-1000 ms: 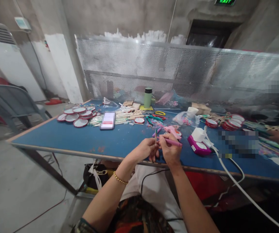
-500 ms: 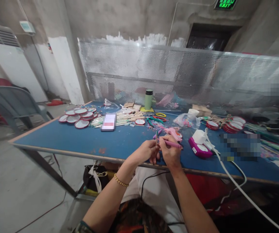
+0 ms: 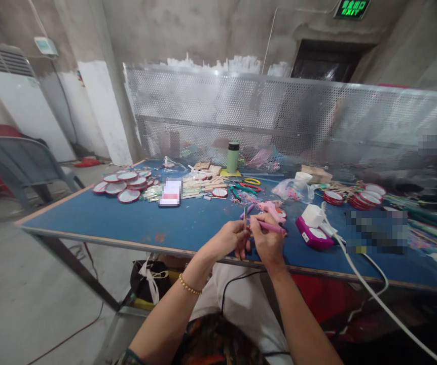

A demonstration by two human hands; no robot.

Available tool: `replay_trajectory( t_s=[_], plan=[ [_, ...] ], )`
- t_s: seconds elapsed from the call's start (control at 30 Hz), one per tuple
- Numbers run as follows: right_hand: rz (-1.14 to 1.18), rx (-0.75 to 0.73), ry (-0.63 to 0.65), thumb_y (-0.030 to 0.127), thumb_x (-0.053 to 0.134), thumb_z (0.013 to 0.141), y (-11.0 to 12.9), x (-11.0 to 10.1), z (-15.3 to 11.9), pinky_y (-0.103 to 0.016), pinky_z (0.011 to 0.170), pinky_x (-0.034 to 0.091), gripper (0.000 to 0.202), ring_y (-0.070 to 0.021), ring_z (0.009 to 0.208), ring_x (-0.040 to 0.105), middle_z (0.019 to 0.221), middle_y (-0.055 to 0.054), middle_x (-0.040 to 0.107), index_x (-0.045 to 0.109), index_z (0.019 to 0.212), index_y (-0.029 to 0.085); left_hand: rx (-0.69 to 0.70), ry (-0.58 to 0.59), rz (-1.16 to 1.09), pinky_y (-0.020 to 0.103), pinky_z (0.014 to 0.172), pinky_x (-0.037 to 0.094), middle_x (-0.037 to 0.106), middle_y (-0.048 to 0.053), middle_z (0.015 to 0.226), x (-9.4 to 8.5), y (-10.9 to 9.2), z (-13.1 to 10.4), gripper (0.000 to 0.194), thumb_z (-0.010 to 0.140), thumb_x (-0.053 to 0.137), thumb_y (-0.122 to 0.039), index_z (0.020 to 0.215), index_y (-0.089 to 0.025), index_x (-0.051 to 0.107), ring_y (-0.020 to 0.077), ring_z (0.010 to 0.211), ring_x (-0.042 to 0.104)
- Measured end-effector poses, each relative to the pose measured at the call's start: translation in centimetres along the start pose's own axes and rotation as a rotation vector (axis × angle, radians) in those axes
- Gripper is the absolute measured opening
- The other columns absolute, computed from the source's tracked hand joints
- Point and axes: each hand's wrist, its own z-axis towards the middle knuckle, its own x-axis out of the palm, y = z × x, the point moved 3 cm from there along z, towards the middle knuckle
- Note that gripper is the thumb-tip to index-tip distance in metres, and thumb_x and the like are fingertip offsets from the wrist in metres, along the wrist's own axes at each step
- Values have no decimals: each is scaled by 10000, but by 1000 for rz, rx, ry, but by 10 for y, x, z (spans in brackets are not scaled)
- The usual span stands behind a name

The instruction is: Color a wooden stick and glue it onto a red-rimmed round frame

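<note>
My left hand (image 3: 230, 239) is closed on a thin upright stick (image 3: 245, 215) with a green upper part, just over the table's front edge. My right hand (image 3: 268, 243) grips a pink pen-like tool (image 3: 274, 228), its front end close to the stick. Whether the tip touches the stick I cannot tell, since the fingers hide it. Just behind my hands lies a pink glue gun (image 3: 274, 209), with a small purple piece (image 3: 249, 207) beside it. Farther back are pliers (image 3: 239, 192) and yellow-handled scissors (image 3: 252, 181).
Small white-faced, red-rimmed drums (image 3: 127, 195) are piled at left, beside wooden sticks (image 3: 199, 188) and a phone (image 3: 171, 191). A green bottle (image 3: 232, 158) stands behind. A purple power strip (image 3: 313, 233) with a white cable lies right of my hands. More drums (image 3: 366, 197) sit farther right.
The view has shifted very slightly. Both hands keep nearly the same pose, with the stick and the pink pen-like tool still held.
</note>
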Motion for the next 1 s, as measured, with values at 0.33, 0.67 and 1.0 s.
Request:
replay_trajectory(
  t_s=[0.33, 0.67, 1.0],
  plan=[
    [-3, 1, -33, 323, 572, 864, -3, -1, 0, -285, 552, 479, 204, -158, 597, 582, 629, 2, 605, 601, 700, 206, -19, 3, -30, 167, 352, 403, 589, -7, 577, 0, 1, 0, 338, 855, 537, -488, 815, -158, 475, 95, 379, 551],
    [-21, -10, -22, 319, 568, 860, 1, -1, 1, -286, 548, 475, 194, -155, 577, 568, 621, 5, 604, 605, 706, 206, -17, -6, -24, 178, 351, 403, 578, -9, 549, 1, 0, 0, 351, 865, 532, -495, 780, -158, 479, 101, 369, 544],
    [-2, 0, -26, 335, 578, 866, -5, -1, 0, -294, 560, 487, 203, -170, 620, 600, 641, -5, 618, 614, 712, 207, -9, -12, -19, 175, 360, 397, 569, -23, 538, 1, -4, -2, 327, 872, 531, -470, 778, -162, 476, 93, 372, 537]
  ],
)
